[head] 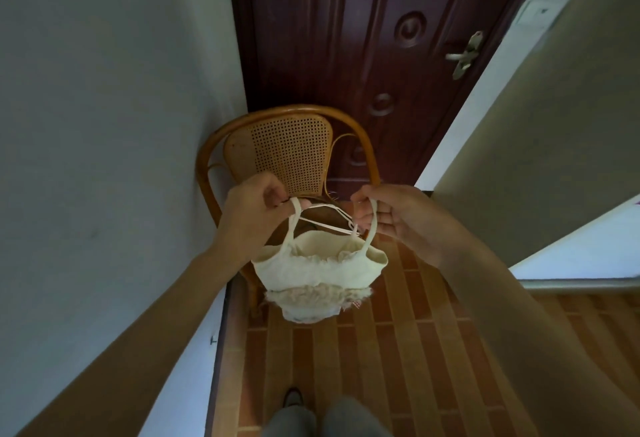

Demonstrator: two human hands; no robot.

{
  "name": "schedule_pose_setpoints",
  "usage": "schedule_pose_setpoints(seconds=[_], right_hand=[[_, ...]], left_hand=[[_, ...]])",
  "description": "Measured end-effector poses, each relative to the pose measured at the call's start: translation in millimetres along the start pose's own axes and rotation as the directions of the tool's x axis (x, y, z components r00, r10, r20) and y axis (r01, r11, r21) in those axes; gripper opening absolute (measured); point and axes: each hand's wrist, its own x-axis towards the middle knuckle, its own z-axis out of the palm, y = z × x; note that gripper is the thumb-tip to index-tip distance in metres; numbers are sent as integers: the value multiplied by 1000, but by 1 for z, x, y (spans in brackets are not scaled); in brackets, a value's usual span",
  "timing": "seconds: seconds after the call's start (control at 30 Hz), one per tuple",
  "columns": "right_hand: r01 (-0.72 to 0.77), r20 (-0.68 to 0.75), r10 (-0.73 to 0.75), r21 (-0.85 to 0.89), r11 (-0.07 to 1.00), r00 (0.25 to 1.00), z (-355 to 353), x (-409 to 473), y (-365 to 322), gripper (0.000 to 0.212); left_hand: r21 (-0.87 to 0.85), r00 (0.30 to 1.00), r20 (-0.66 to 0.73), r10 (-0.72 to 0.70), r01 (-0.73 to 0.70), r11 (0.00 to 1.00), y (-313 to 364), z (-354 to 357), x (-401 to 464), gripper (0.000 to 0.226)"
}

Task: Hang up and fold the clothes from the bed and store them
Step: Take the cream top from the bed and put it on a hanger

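Observation:
A small cream camisole top (318, 268) with thin straps and a frilly hem hangs in the air in front of me. My left hand (254, 209) pinches its left strap. My right hand (388, 216) holds the right strap, which runs over its curled fingers. A thin white hanger (327, 216) spans between the two hands, threaded through the straps above the top's neckline. The top hangs just in front of a rattan chair.
A rattan chair (287, 149) with a cane back stands against a dark red wooden door (363, 38) with a metal handle (464, 55). Grey walls close in on the left and right. A brick-patterned floor (398, 350) lies below, with my legs at the bottom edge.

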Motion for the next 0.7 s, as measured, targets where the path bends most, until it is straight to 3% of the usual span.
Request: schedule_pose_setpoints(seconds=[0.1,0.27,0.4,0.5,0.7], right_hand=[[19,67,-16,-43,999,998,9,10,-1,32],[74,197,-45,-147,986,979,23,24,-13,44],[106,215,-61,-202,974,975,36,42,-20,44],[107,222,-55,-232,967,974,44,55,-20,44],[23,279,66,-302,953,958,61,82,3,45]], left_hand=[[-68,997,22,-73,74,995,-7,-2,7,44],[-474,933,252,-258,351,807,-7,-1,12,18],[-538,914,290,-283,400,742,-10,1,14,15],[-583,898,344,-274,433,688,-14,0,14,26],[-632,781,487,-391,624,459,-27,10,15,29]])
